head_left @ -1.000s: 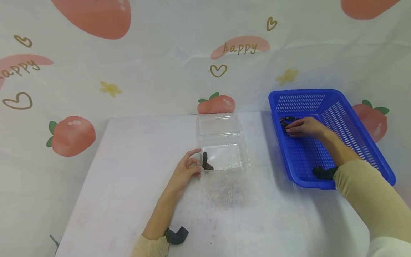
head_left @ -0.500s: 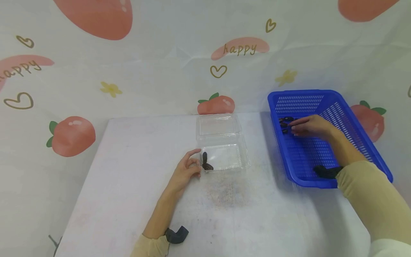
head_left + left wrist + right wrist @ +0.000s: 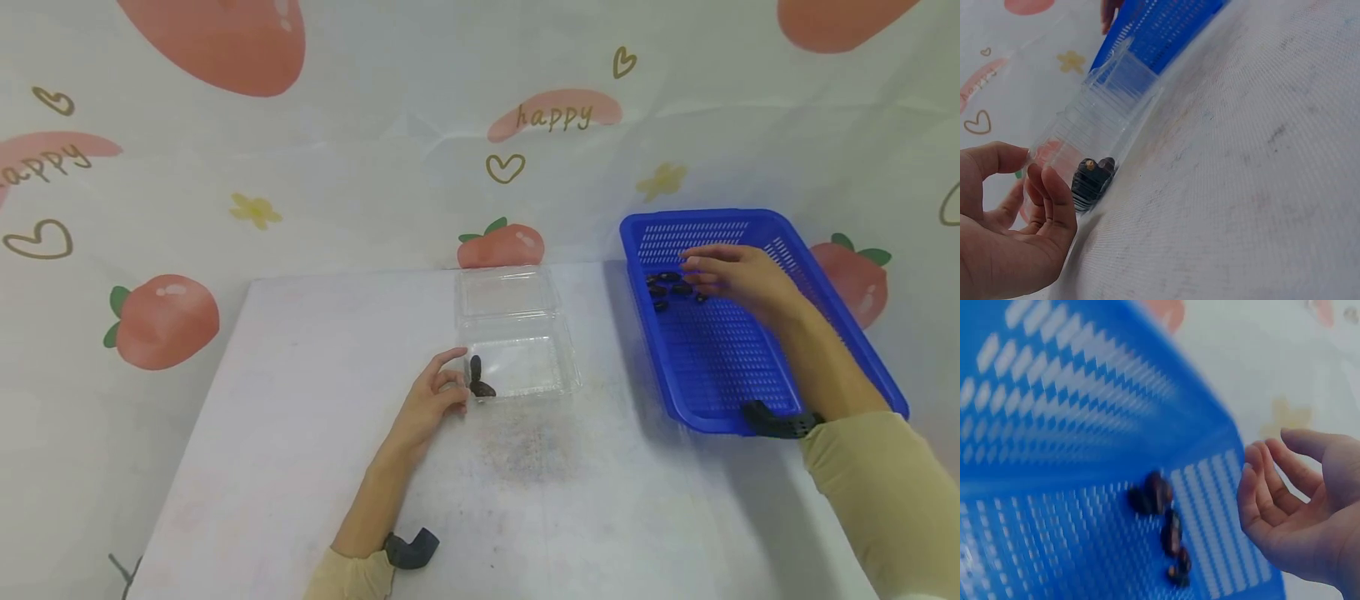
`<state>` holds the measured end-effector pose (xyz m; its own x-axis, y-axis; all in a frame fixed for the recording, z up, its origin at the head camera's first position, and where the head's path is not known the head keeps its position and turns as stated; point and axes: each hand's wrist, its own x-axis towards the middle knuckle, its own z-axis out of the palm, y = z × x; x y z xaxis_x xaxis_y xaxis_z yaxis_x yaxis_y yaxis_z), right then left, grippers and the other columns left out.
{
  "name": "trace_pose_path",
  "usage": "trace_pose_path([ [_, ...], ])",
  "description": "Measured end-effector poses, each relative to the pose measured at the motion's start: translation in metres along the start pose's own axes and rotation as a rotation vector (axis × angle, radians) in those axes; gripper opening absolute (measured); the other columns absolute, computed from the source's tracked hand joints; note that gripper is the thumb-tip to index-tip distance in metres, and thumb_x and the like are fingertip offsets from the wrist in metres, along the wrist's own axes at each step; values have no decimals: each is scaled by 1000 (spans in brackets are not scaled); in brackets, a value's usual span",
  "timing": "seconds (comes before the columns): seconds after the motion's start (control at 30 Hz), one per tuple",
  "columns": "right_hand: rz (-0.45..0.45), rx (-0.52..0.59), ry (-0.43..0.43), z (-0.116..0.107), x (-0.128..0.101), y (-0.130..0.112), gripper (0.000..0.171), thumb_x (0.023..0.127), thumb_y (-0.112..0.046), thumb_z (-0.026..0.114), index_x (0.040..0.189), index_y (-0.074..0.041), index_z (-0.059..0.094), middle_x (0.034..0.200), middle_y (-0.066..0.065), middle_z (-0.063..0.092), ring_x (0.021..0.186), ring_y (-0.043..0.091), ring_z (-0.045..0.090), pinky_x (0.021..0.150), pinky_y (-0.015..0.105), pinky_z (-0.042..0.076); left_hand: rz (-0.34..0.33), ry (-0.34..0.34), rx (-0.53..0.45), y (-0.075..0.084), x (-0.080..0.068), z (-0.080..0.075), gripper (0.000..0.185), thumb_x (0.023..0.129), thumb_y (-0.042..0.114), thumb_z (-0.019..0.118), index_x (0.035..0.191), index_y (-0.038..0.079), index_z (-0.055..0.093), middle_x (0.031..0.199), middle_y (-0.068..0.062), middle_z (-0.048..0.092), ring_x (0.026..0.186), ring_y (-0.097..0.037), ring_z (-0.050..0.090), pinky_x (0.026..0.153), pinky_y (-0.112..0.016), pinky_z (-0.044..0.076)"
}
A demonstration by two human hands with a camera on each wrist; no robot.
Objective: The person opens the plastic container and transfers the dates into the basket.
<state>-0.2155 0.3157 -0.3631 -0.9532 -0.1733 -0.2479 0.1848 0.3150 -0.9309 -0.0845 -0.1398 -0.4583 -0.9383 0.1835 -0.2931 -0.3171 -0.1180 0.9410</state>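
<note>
A clear plastic clamshell box [image 3: 525,367] stands lid-up on the table with a few dark brown, date-like fruits [image 3: 484,389] in its near left corner. My left hand [image 3: 431,400] is at the box's left side, pinching its edge; the left wrist view has the fingertips at the rim and curled fingers by the wall. More date-like fruits [image 3: 1171,531] lie in one end of the blue basket [image 3: 720,358]. Above them is my right hand [image 3: 742,275], fingers loosely bent, with nothing visible between fingers and thumb in the right wrist view.
The basket's raised rim [image 3: 663,383] surrounds its slatted walls, to the right of the box. A white table [image 3: 322,333] spreads left and in front of the box. Behind is a printed white backdrop [image 3: 375,167]. Dark bands [image 3: 411,550] sit on both wrists.
My right hand has risen from the fruits in the basket and shifted a little right, so more of them show. My left hand and the box stay in place.
</note>
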Motion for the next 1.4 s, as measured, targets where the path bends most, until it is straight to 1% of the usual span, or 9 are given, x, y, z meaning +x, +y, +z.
trace_pose_path([
  [0.07, -18, 7, 2, 8, -6, -7, 34, 100, -30, 59, 128, -12, 63, 108, -15, 68, 99, 3, 66, 84, 20, 55, 0, 3, -1, 0, 0, 0, 64, 88, -5, 62, 145, 19, 47, 97, -4, 49, 78, -16, 53, 68, -25, 52],
  [0.3, -74, -33, 10, 49, -23, -32, 42, 101, -29, 58, 133, -3, 59, 109, -8, 68, 102, 8, 65, 85, 18, 54, 0, 6, -2, 1, 0, -1, 64, 88, -6, 61, 146, 17, 47, 96, -4, 49, 78, -17, 53, 68, -26, 52],
  [0.53, -105, 4, -7, 99, -33, -41, 36, 98, -29, 62, 126, -6, 64, 110, -4, 68, 103, 16, 64, 86, 22, 54, 6, 8, -3, 2, 0, -1, 64, 87, -6, 61, 145, 17, 47, 95, -3, 49, 77, -16, 53, 68, -26, 52],
  [0.7, -152, 34, -77, 130, -35, -39, 33, 97, -24, 65, 123, -4, 64, 112, 6, 68, 101, 24, 64, 86, 28, 55, 7, 12, -5, 3, -1, 0, 65, 87, -7, 62, 146, 16, 47, 94, -3, 50, 76, -15, 53, 67, -25, 52],
  [0.9, -160, -2, -160, 162, -31, -30, 31, 97, -19, 64, 122, 0, 64, 114, 17, 66, 97, 22, 67, 84, 29, 56, 4, 9, -3, 3, 0, 1, 64, 87, -7, 61, 145, 16, 48, 95, -3, 50, 76, -14, 53, 67, -26, 52],
  [1.03, -130, 30, -204, 183, -28, -22, 29, 96, -14, 65, 121, 0, 66, 116, 21, 66, 101, 31, 67, 84, 32, 57, 3, 4, 1, 2, 0, 1, 63, 88, -7, 61, 145, 17, 48, 95, -3, 50, 77, -15, 53, 68, -26, 52],
  [1.1, -113, 39, -220, 192, -28, -18, 30, 95, -15, 67, 122, -1, 66, 116, 19, 67, 102, 33, 66, 85, 33, 57, 3, 2, 3, 2, 0, 2, 63, 88, -7, 61, 145, 18, 48, 95, -3, 50, 77, -15, 53, 68, -26, 52],
  [1.2, -117, 56, -260, 205, -23, -13, 33, 94, -13, 67, 123, 2, 65, 117, 23, 65, 101, 33, 66, 85, 34, 57, 3, 4, 1, 2, -1, 2, 63, 88, -7, 61, 145, 17, 48, 96, -3, 50, 77, -15, 53, 68, -25, 52],
  [1.4, -109, 21, -325, 233, -8, -4, 34, 91, -9, 69, 122, 3, 65, 113, 23, 66, 100, 37, 67, 85, 37, 58, 11, 23, 5, 0, 0, 2, 63, 87, -7, 61, 144, 16, 49, 94, -3, 51, 76, -15, 54, 67, -26, 52],
])
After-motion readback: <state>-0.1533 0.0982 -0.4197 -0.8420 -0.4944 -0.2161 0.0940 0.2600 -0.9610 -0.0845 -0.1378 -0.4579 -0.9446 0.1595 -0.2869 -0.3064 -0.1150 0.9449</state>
